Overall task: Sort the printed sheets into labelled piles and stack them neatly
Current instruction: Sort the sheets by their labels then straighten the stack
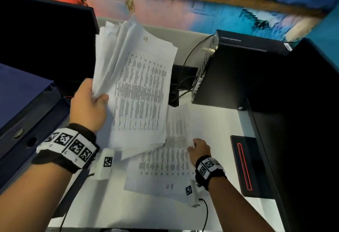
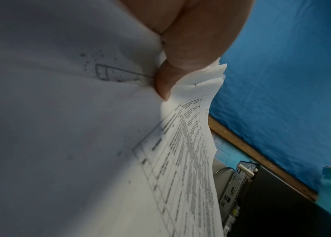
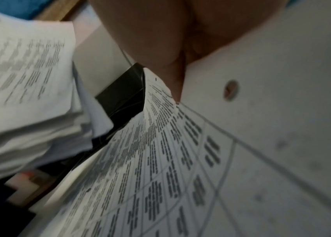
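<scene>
- My left hand (image 1: 88, 107), left of centre in the head view, has its grip closed on a thick sheaf of printed sheets (image 1: 139, 88): thumb (image 1: 101, 98) on the top page, the other fingers hidden behind the paper.
- The left wrist view shows that thumb (image 2: 166, 83) pressing the fanned corner of the sheaf (image 2: 190, 144) near one edge.
- The sheaf is raised off the worktop (image 1: 211, 121), tilted and fanned toward the upper middle of the frame, its lower edge overhanging the paper below.
- My left forearm comes in from the lower left, wrist up and back of the hand toward the camera.
- My right hand (image 1: 199, 149), lower right of centre, pinches the right edge of a single printed sheet (image 1: 165, 169); the right wrist view shows fingers (image 3: 160, 40) closed on that sheet (image 3: 160, 160).
- That sheet sits low over the white worktop, below the sheaf; I cannot tell whether it lies flat.
- My right forearm enters from the lower right, hand low.
- A dark computer case (image 1: 229, 70) stands at the upper right, blue binders (image 1: 23, 107) at the left edge.
</scene>
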`<state>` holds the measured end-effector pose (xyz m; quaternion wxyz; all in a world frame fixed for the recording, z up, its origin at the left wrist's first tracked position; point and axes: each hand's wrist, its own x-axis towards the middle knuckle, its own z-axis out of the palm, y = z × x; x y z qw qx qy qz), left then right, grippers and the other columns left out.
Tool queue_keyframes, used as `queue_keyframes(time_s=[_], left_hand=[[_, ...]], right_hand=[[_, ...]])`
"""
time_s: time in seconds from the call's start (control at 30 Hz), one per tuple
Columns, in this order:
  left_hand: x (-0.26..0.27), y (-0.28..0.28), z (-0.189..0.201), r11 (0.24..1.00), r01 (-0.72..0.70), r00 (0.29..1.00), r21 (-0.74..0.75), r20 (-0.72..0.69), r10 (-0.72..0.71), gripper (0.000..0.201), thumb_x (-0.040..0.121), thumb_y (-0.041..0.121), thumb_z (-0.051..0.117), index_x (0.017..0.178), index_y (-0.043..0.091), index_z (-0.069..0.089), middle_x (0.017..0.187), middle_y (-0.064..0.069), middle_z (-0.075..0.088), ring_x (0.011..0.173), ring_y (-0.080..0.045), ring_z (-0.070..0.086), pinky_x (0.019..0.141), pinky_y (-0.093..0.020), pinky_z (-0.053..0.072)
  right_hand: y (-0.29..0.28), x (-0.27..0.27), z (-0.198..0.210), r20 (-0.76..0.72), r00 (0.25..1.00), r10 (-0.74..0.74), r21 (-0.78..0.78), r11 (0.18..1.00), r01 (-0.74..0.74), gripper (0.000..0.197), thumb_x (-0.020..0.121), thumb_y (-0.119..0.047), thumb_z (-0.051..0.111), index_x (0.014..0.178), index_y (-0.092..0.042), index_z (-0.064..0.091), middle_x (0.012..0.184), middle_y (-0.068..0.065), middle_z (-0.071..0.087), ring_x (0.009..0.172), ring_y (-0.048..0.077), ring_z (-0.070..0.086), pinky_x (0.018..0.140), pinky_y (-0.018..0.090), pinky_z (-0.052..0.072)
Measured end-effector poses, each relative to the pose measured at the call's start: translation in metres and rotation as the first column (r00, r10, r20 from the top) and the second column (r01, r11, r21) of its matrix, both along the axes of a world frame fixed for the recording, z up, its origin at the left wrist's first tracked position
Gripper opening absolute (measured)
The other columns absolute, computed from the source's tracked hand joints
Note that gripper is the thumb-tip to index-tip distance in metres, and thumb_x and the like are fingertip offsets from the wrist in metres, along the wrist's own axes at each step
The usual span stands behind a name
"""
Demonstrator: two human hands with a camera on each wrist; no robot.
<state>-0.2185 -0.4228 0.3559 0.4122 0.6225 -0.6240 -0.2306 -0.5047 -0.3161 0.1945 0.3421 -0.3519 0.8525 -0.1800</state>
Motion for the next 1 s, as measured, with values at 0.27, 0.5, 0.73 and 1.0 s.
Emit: queue_keyframes(time_s=[0.27,0.5,0.73,1.0], left_hand=[[0.004,-0.005,0.001,1.000,0.030,0.998,0.004,-0.062,-0.029,0.024,0.090,0.001,0.060,0.112,0.011,0.057,0.099,-0.004,0.065,0.088,-0.024,0.061,0.076,-0.029,0.044],[0.005,-0.003,-0.003,0.997,0.076,0.993,0.032,-0.096,-0.072,0.022,0.091,0.000,0.060,0.109,0.013,0.057,0.086,0.005,0.062,0.081,-0.019,0.059,0.072,-0.028,0.043],[0.011,-0.003,-0.010,0.991,0.101,0.975,0.091,-0.206,-0.081,0.027,0.092,0.000,0.060,0.112,0.018,0.057,0.094,0.004,0.066,0.083,-0.012,0.065,0.073,-0.028,0.051],[-0.020,0.017,-0.078,0.891,0.131,0.983,0.434,-0.171,-0.061,0.017,0.092,0.003,0.061,0.108,0.008,0.057,0.101,-0.009,0.068,0.095,-0.031,0.067,0.085,-0.037,0.053]], right_hand=[[-0.015,0.048,-0.004,-0.148,0.976,-0.162,0.226,0.955,0.192,0.043,0.097,-0.022,0.050,0.132,0.001,0.041,0.139,0.017,0.044,0.125,0.030,0.045,0.102,0.036,0.039],[-0.018,0.070,-0.022,-0.192,0.966,-0.175,0.156,0.966,0.206,0.085,0.081,-0.040,0.072,0.143,-0.005,0.026,0.142,0.015,0.035,0.130,0.035,0.036,0.107,0.048,0.037],[-0.023,0.065,-0.015,0.081,0.922,-0.378,-0.003,0.925,0.379,0.084,0.094,-0.012,0.056,0.154,-0.021,-0.002,0.140,0.019,0.048,0.119,0.032,0.056,0.105,0.044,0.044],[0.004,-0.015,0.104,-0.353,0.880,-0.318,-0.371,0.911,0.180,0.024,0.095,-0.015,0.056,0.116,-0.004,0.061,0.103,0.023,0.067,0.100,0.040,0.062,0.085,0.040,0.051]])
